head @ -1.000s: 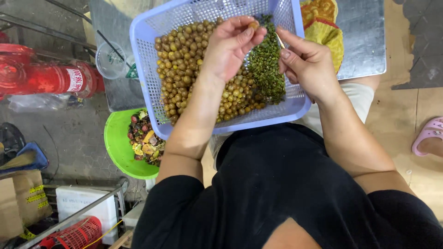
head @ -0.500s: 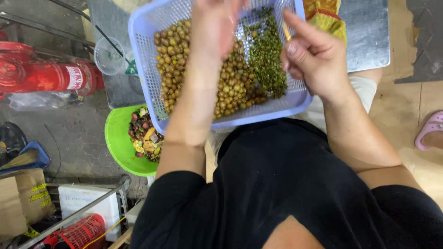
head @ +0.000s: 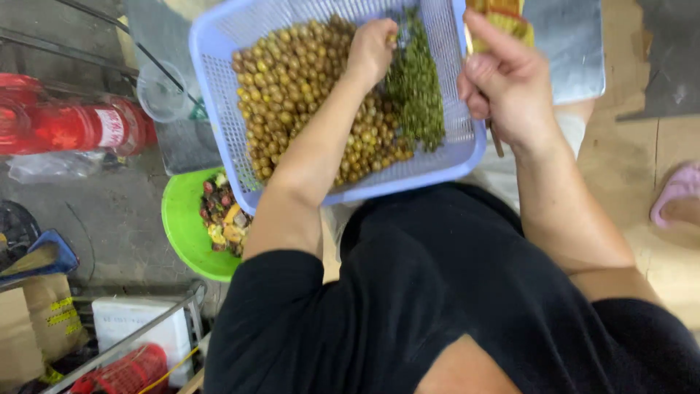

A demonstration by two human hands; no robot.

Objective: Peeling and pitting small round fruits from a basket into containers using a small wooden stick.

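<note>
A lilac mesh basket rests on my lap. It holds a heap of round brown-yellow seeds on its left and a strip of small green bits on its right. My left hand is down in the basket where the two heaps meet, with its fingers curled onto the seeds. Whether it grips one is hidden. My right hand hovers over the basket's right rim, closed on a thin stick that pokes out below the palm.
A green bowl of mixed scraps sits on the floor left of my lap. Nearby are a clear plastic cup, a red cylinder, a metal sheet, a pink sandal, and a cardboard box.
My left hand, which held a seed up near the right hand, swung away and dropped into the seed heap. My right hand moved right, toward the basket's rim.
</note>
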